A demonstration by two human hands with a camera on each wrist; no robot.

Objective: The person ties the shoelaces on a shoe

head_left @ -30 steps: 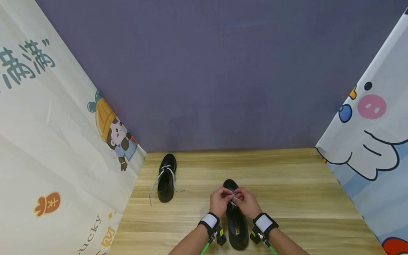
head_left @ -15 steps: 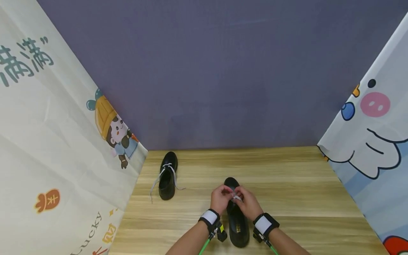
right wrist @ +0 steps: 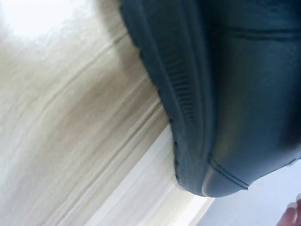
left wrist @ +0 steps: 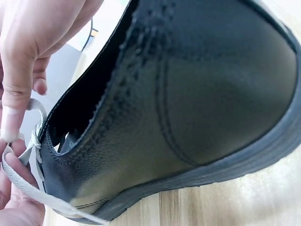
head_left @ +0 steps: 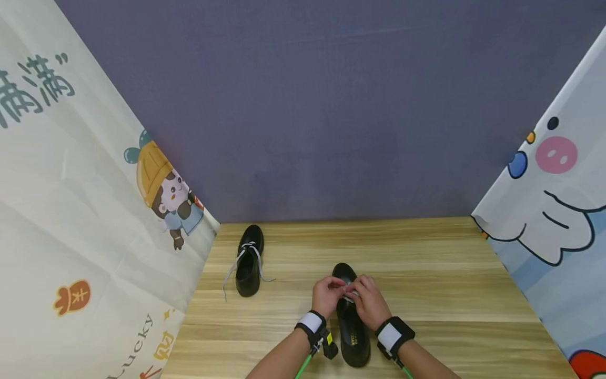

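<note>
A black lace-up shoe [head_left: 353,339] lies toe away on the wood-look surface, between my wrists. My left hand [head_left: 325,299] and right hand [head_left: 372,303] meet over its front, thumbs and fingers pinching the pale shoelace [left wrist: 35,190]. In the left wrist view, the lace loops around the fingertips and one end trails down across the shoe's side. Exactly how the strands cross is hidden by the fingers. The right wrist view is mostly the shoe's side and sole [right wrist: 178,94], with a few fingertips [right wrist: 290,214] at the lower right corner.
Another black shoe [head_left: 248,276] stands at the left, its pale laces hanging loose on both sides. A dark purple-grey panel [head_left: 331,131] rises behind the wooden surface [head_left: 426,284]. Printed white sheets flank it at left [head_left: 94,210] and right [head_left: 568,226].
Both hands stay over the shoe's front with the lace. My right hand's fingers have shifted slightly upward and left, closer to the left fingertips. The other shoe lies as before.
</note>
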